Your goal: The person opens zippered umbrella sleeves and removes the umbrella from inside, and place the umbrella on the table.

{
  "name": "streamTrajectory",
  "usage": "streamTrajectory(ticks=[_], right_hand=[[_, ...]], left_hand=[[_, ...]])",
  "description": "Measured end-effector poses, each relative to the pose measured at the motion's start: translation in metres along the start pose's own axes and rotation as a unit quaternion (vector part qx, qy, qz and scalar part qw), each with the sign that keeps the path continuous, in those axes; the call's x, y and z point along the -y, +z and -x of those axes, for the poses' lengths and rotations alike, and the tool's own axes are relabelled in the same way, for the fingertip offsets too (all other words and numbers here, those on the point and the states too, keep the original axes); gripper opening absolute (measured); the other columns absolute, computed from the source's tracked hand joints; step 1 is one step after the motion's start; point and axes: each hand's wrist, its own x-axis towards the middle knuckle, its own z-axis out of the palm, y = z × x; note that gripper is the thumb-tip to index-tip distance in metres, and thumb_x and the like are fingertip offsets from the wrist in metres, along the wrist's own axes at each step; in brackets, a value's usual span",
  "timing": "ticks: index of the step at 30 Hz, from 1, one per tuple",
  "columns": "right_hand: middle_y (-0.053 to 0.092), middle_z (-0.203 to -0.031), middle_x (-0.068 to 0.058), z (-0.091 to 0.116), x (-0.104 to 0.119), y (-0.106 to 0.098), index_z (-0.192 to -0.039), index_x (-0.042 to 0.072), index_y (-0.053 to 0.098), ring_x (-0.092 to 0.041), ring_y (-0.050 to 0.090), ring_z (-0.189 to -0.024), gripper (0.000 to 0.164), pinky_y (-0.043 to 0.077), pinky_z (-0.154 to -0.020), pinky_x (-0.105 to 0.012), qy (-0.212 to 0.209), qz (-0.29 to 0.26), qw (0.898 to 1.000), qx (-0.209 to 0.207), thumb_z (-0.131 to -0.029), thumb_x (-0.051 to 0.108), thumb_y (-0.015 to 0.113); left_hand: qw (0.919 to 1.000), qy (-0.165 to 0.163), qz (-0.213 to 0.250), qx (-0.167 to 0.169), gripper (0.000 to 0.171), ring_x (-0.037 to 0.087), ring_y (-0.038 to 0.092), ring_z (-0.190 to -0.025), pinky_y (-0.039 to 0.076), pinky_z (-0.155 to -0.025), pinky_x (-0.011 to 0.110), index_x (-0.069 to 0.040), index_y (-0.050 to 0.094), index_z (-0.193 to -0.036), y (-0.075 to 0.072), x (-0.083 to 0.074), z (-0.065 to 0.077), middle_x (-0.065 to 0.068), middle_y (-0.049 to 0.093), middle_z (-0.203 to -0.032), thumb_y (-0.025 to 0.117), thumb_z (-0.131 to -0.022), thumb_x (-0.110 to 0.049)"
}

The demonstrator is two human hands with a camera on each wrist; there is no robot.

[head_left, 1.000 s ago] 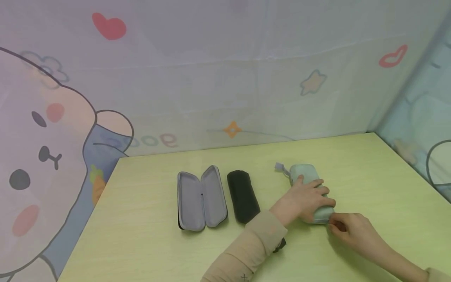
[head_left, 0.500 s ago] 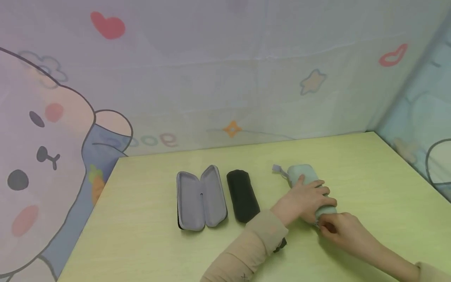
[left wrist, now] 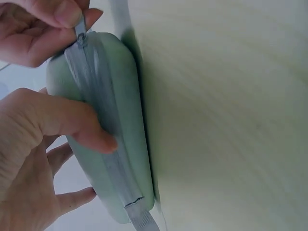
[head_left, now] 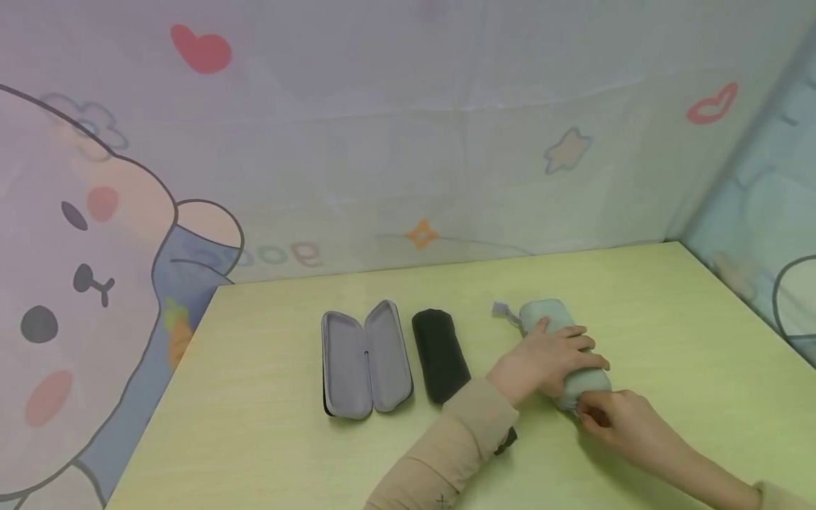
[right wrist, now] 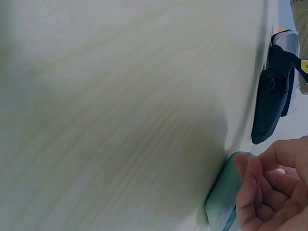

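A mint-green zip case [head_left: 548,312] lies on the table right of centre, zipped along its near side. My left hand [head_left: 551,358] grips it from above. In the left wrist view the left thumb [left wrist: 91,130] lies across the grey zipper band [left wrist: 103,96], with other fingers on the far side. At the case's near end my right hand [head_left: 627,421] pinches the small zipper pull [left wrist: 80,30] between thumb and bent forefinger. A grey strap tab [head_left: 501,309] sticks out from the case's far end. In the right wrist view the right fingers hide the pull.
Left of my forearm lies a long black pouch [head_left: 440,354], its near end partly covered by the sleeve [head_left: 446,439]. Farther left, a grey-lined case [head_left: 347,365] lies spread open. A printed cloth [head_left: 357,156] hangs behind the table [head_left: 255,425].
My right hand has moved a little left with the zipper pull, round the near end of the case. The case has turned slightly, its far end shifting left. My left hand keeps its grip.
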Motion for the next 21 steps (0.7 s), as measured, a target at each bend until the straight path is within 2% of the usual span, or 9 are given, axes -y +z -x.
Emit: streamTrajectory(ticks=[2, 7, 10, 17, 21], right_hand=[[0.045, -0.059, 0.019, 0.001, -0.001, 0.000, -0.069, 0.020, 0.055, 0.009, 0.031, -0.054, 0.026, 0.031, -0.048, -0.016, -0.001, 0.000, 1.000, -0.002, -0.081, 0.002, 0.068], [0.042, -0.057, 0.021, 0.004, -0.003, 0.000, -0.068, 0.022, 0.056, 0.010, 0.030, -0.053, 0.026, 0.030, -0.047, -0.016, 0.002, 0.008, 1.000, -0.018, -0.079, 0.002, 0.070], [0.043, -0.057, 0.021, 0.006, -0.005, -0.002, -0.069, 0.021, 0.058, 0.010, 0.030, -0.053, 0.024, 0.031, -0.046, -0.016, 0.007, 0.007, 1.000, -0.021, -0.079, 0.002, 0.070], [0.056, -0.062, 0.017, 0.011, -0.011, -0.007, -0.073, 0.018, 0.063, 0.010, 0.038, -0.055, 0.017, 0.037, -0.049, -0.017, 0.046, -0.002, 0.999, 0.003, -0.081, 0.005, 0.069], [0.053, -0.061, 0.017, 0.013, -0.013, -0.009, -0.072, 0.019, 0.062, 0.009, 0.037, -0.053, 0.018, 0.036, -0.048, -0.017, 0.058, -0.004, 0.998, 0.010, -0.082, 0.005, 0.069]], left_hand=[[1.0000, -0.002, 0.008, -0.004, 0.067, 0.002, 0.011, -0.148, 0.021, -0.119, 0.043, -0.055, 0.031, -0.141, 0.000, 0.002, 0.000, -0.026, 0.026, -0.154, 0.068, -0.086, -0.043], [0.9995, -0.006, 0.031, -0.003, 0.071, 0.002, 0.013, -0.148, 0.021, -0.119, 0.042, -0.052, 0.030, -0.143, -0.001, 0.010, 0.000, -0.023, 0.026, -0.155, 0.068, -0.083, -0.050], [0.9986, -0.011, 0.051, -0.003, 0.071, 0.002, 0.013, -0.148, 0.021, -0.119, 0.041, -0.051, 0.029, -0.144, -0.001, 0.015, 0.001, -0.021, 0.026, -0.155, 0.067, -0.085, -0.046], [0.9961, -0.036, 0.080, -0.014, 0.071, 0.002, 0.016, -0.148, 0.022, -0.119, 0.041, -0.051, 0.030, -0.144, 0.000, 0.024, 0.004, -0.021, 0.029, -0.154, 0.066, -0.085, -0.034], [0.9954, -0.041, 0.083, -0.026, 0.073, 0.003, 0.018, -0.147, 0.023, -0.118, 0.043, -0.050, 0.031, -0.144, 0.002, 0.028, 0.006, -0.020, 0.031, -0.153, 0.068, -0.084, -0.035]])
